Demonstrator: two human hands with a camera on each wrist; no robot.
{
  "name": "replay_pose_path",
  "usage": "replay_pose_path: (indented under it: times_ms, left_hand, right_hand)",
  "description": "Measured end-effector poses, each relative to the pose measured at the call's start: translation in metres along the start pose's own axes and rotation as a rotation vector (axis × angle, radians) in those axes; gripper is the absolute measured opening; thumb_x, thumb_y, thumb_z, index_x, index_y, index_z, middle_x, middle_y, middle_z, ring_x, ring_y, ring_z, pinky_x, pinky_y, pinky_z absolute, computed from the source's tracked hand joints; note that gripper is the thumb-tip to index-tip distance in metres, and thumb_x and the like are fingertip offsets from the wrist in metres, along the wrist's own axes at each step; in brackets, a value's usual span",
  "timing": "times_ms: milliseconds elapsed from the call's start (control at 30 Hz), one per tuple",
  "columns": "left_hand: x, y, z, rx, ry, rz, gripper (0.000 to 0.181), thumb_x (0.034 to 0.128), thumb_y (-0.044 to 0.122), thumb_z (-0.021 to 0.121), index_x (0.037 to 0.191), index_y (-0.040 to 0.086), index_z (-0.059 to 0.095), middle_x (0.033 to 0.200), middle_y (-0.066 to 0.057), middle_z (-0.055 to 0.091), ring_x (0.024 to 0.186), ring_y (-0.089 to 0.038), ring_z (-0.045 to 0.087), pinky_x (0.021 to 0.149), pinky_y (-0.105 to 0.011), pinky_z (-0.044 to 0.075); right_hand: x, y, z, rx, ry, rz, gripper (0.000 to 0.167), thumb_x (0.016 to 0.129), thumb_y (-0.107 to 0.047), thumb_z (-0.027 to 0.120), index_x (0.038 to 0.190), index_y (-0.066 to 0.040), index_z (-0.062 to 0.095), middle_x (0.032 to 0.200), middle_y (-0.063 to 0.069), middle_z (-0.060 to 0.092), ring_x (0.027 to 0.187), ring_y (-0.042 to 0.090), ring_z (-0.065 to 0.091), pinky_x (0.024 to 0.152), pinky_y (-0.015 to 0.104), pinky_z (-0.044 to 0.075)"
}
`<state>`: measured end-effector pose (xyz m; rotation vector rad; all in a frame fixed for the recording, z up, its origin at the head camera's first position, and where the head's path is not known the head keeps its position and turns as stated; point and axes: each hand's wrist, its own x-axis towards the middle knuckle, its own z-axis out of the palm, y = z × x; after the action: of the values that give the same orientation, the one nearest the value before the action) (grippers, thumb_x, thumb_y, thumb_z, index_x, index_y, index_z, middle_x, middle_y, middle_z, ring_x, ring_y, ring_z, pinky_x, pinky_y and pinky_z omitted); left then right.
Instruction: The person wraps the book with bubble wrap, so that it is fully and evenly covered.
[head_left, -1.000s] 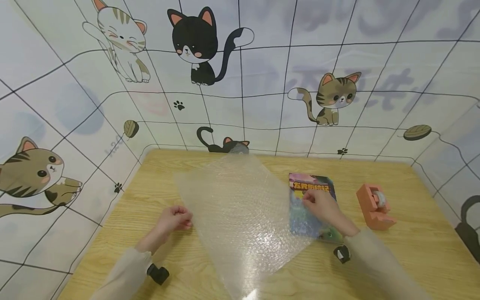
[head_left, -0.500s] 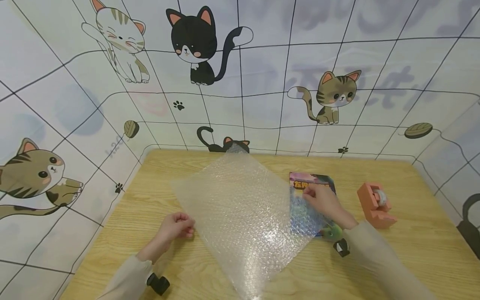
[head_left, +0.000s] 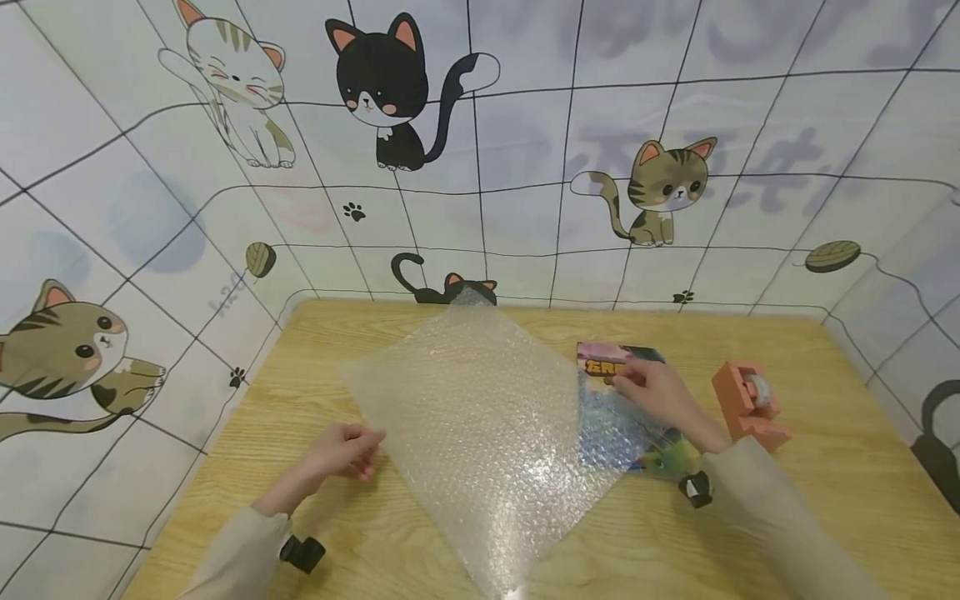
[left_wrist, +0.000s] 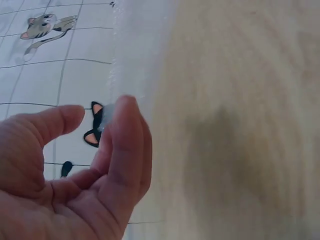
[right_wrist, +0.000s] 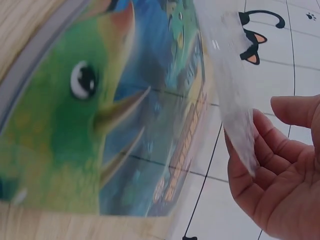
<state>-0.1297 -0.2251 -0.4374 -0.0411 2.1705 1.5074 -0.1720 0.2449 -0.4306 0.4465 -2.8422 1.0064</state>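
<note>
A clear bubble-wrap sheet point(head_left: 480, 417) lies diamond-wise on the table, its right part over a colourful book point(head_left: 597, 354). Beside the sheet's left edge is the left hand point(head_left: 337, 454); in the left wrist view that hand point(left_wrist: 105, 185) has thumb and bent fingers apart, nothing between them, near the film point(left_wrist: 137, 50). Above the book hovers the right hand point(head_left: 660, 396). The right wrist view shows a corner of the film point(right_wrist: 232, 95) against the fingers of this hand point(right_wrist: 285, 170), the thumb standing off it, and the book point(right_wrist: 55, 125) alongside.
An orange tape dispenser point(head_left: 742, 404) stands on the wooden table point(head_left: 810, 500), right of the book. A cat-patterned cloth point(head_left: 525, 150) rises behind the table and at its sides. Black devices are strapped at both wrists.
The wrap has settled flatter and reaches a little lower over the book. The left hand has moved down slightly, its fingers loosened; the right hand has shifted slightly up and right.
</note>
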Motion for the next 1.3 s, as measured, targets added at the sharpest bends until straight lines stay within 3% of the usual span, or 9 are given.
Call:
replay_pose_path:
  times_ms: [167,300,433,633,800,967,1133,1233,1300]
  left_hand:
    - [0.002,0.02,-0.009,0.046,-0.078,0.089,0.036,0.0964,0.025,0.053,0.093,-0.01,0.057,0.074,-0.007,0.061,0.063,-0.014,0.062,0.065,-0.037,0.057]
    - [0.015,0.044,-0.004,0.07,-0.046,0.144,0.032,0.0954,0.018,0.054,0.099,-0.013,0.057,0.078,-0.009,0.062,0.069,-0.015,0.064,0.066,-0.034,0.057]
    - [0.039,0.073,0.012,0.093,-0.022,0.161,0.028,0.0943,0.015,0.056,0.103,-0.012,0.057,0.083,-0.013,0.064,0.072,-0.016,0.065,0.069,-0.031,0.057]
    - [0.085,0.109,0.05,0.069,-0.037,0.127,0.025,0.092,0.013,0.058,0.107,-0.007,0.058,0.09,-0.013,0.065,0.074,-0.015,0.065,0.073,-0.03,0.056]
    - [0.117,0.133,0.088,0.093,-0.041,0.155,0.023,0.0901,0.011,0.061,0.106,-0.006,0.062,0.096,-0.018,0.066,0.077,-0.017,0.065,0.076,-0.031,0.056]
    - [0.144,0.15,0.125,0.145,-0.014,0.214,0.021,0.0888,0.013,0.063,0.102,-0.002,0.065,0.097,-0.016,0.067,0.088,-0.028,0.065,0.082,-0.038,0.054]
    - [0.169,0.162,0.159,0.248,0.027,0.263,0.022,0.0882,0.015,0.065,0.103,-0.001,0.069,0.101,-0.013,0.067,0.091,-0.027,0.065,0.079,-0.035,0.054]
    - [0.182,0.168,0.175,0.314,0.045,0.275,0.023,0.0871,0.017,0.066,0.101,-0.001,0.07,0.103,-0.011,0.067,0.085,-0.021,0.064,0.073,-0.028,0.052]
    - [0.19,0.171,0.184,0.344,0.058,0.277,0.02,0.0853,0.018,0.068,0.092,-0.001,0.072,0.092,-0.008,0.068,0.072,-0.014,0.06,0.064,-0.024,0.049]
  right_hand:
    - [-0.002,0.002,-0.008,0.009,-0.009,0.039,0.012,0.091,-0.006,0.059,0.088,0.005,0.062,0.069,0.007,0.061,0.057,0.014,0.052,0.049,0.028,0.041]
    - [-0.003,0.005,-0.011,-0.007,0.004,0.096,0.013,0.091,-0.007,0.06,0.092,0.006,0.061,0.078,0.013,0.063,0.067,0.023,0.058,0.055,0.032,0.046]
    - [-0.002,0.009,-0.015,-0.012,0.025,0.148,0.013,0.09,-0.006,0.061,0.093,0.007,0.061,0.082,0.018,0.063,0.072,0.029,0.06,0.058,0.035,0.048]
    - [-0.001,0.014,-0.019,0.005,0.01,0.261,0.021,0.09,-0.008,0.061,0.1,0.01,0.057,0.089,0.023,0.061,0.077,0.031,0.059,0.061,0.038,0.05]
    - [0.001,0.017,-0.021,0.024,-0.02,0.353,0.031,0.089,-0.012,0.062,0.105,0.012,0.054,0.094,0.026,0.058,0.083,0.035,0.057,0.065,0.041,0.05]
    - [0.003,0.024,-0.022,0.01,-0.057,0.409,0.043,0.087,-0.015,0.064,0.112,0.017,0.048,0.099,0.029,0.054,0.087,0.038,0.054,0.069,0.044,0.049]
    - [0.004,0.024,-0.025,0.012,-0.104,0.459,0.053,0.087,-0.015,0.064,0.119,0.021,0.043,0.104,0.033,0.052,0.087,0.039,0.055,0.07,0.045,0.048]
    - [0.006,0.021,-0.026,0.023,-0.126,0.502,0.057,0.087,-0.017,0.065,0.122,0.021,0.04,0.107,0.034,0.052,0.087,0.037,0.056,0.069,0.043,0.049]
    - [0.007,0.02,-0.027,0.01,-0.13,0.525,0.06,0.086,-0.018,0.066,0.123,0.021,0.04,0.109,0.035,0.051,0.087,0.037,0.056,0.069,0.043,0.049]
